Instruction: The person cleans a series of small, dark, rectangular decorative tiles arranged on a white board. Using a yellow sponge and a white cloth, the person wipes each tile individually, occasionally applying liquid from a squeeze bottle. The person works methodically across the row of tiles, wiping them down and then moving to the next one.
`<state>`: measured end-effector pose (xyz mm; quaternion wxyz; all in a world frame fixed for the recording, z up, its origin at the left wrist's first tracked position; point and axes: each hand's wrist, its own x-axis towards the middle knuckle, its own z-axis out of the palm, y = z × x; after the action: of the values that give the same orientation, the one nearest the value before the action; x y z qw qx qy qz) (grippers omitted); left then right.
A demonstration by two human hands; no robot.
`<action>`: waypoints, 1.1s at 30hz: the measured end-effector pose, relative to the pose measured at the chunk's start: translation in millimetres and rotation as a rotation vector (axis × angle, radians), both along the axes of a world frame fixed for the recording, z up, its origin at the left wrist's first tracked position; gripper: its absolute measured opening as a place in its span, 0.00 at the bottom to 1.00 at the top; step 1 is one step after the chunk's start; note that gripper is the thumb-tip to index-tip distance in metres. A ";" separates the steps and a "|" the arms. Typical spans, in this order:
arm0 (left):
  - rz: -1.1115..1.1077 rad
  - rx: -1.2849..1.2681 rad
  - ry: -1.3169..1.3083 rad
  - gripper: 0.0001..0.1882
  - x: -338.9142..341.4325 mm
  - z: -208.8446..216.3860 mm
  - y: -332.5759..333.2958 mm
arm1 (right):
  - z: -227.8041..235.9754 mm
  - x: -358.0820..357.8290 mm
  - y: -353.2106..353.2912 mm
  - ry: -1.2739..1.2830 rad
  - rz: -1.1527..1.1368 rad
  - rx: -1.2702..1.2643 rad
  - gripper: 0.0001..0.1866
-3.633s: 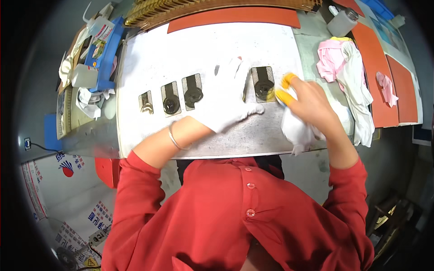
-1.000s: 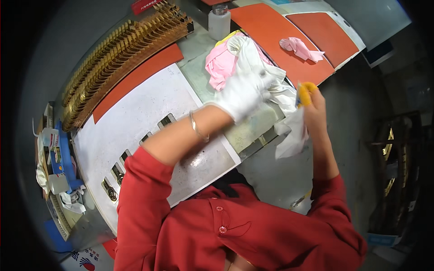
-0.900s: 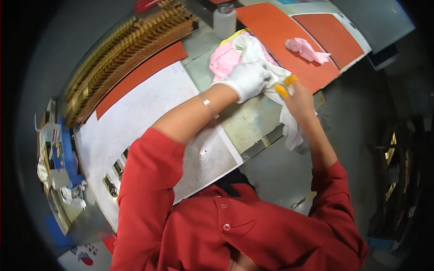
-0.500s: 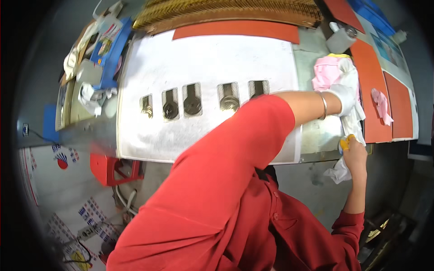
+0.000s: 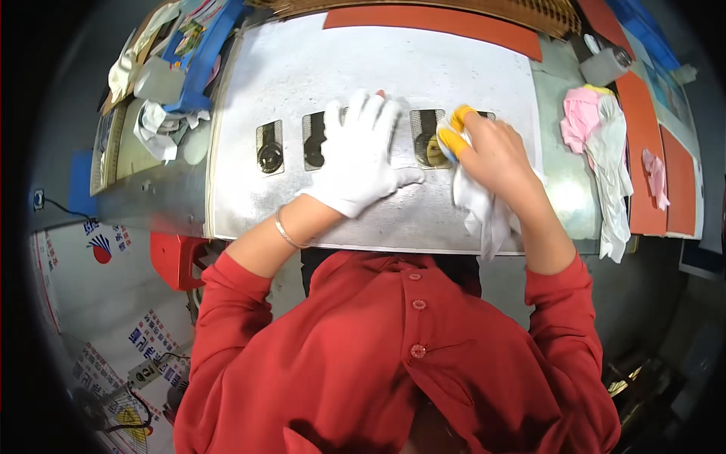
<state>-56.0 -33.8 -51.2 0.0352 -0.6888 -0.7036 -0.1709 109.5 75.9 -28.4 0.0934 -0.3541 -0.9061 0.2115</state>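
My left hand (image 5: 354,157), in a white glove, lies with fingers spread on a white sheet-covered board (image 5: 295,64), over part of the row of dark pieces. Yellow covers sit on the fingertips of my right hand (image 5: 495,155), which grips a white cloth (image 5: 482,216). The cloth touches or hovers just beside a dark piece (image 5: 429,140) with a strip above a round end, set in a meshed rectangle. Left of my glove are two similar pieces, one dark piece (image 5: 269,147) fully visible and another dark piece (image 5: 312,140) partly hidden. A further one is mostly behind my right hand.
At the right lie a pink cloth (image 5: 581,119), a long white cloth (image 5: 611,166) over the table edge, orange mats (image 5: 643,159) and a bottle (image 5: 606,66). A blue tray (image 5: 198,76) and crumpled white cloth (image 5: 157,129) are at left. A red stool (image 5: 172,261) stands below.
Both hands have moved left from the cloths at the right side to the board. My right hand brought a white cloth along; the gloved left hand now lies on the board.
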 end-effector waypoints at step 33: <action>-0.217 -0.110 0.106 0.56 -19.5 -16.8 16.2 | -33.6 -14.5 -45.9 -0.132 -0.021 0.009 0.15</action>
<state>-75.4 -17.6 -67.9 0.0158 -0.7697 -0.6306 -0.0980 95.0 29.9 -62.0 0.0373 -0.3765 -0.9074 0.1829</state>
